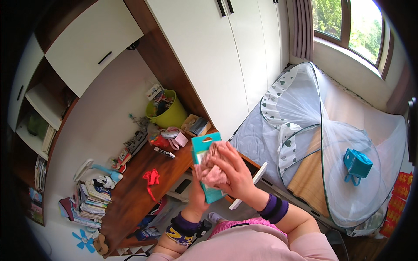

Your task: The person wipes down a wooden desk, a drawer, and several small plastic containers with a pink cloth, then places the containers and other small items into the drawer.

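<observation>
My left hand (196,197) grips a teal cardboard box (214,195) with a hang hole at its top, holding it tilted in front of my body. A crumpled pink cloth (209,171) lies against the box's front face. Over that cloth curl the fingers of my right hand (240,176), bunching it and pressing it to the box. The cloth covers most of the printed face. Both hands are above the desk's front edge, beside an open drawer with a white front (262,170).
On the wooden desk (129,195) are a red fabric strip (152,177), a marker-like tube (164,152), a green bucket (171,114), stacked books (93,204) and a blue lamp (107,171). To the right, a mosquito net (336,137) with a blue bag (357,164) covers the bed.
</observation>
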